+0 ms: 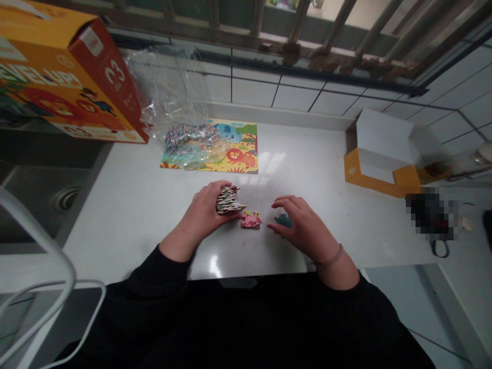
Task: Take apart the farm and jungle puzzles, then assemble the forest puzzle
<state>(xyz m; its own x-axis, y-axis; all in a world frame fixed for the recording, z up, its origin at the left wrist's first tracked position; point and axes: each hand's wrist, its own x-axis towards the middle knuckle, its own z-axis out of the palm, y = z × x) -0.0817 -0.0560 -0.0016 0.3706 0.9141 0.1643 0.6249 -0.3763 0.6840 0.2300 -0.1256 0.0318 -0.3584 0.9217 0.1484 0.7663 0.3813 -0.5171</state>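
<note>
Stack of puzzle pieces [229,201] is clenched on edge in the left hand [203,212], low over the white counter [154,205], likely so pieces are ready to hand. Teal piece [283,221] is pinched flat on the counter by the right hand [302,225]. Pink piece [251,220] lies loose between both hands. Picture sheet [234,148] is laid flat behind, partly under a plastic bag [180,118], probably for reference.

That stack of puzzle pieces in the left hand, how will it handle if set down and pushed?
The stack looks loose and unevenly fanned, so it would probably slide apart when pushed. Its pieces seem thin, flat and light, unlikely to roll. The left hand clamps it.
</note>
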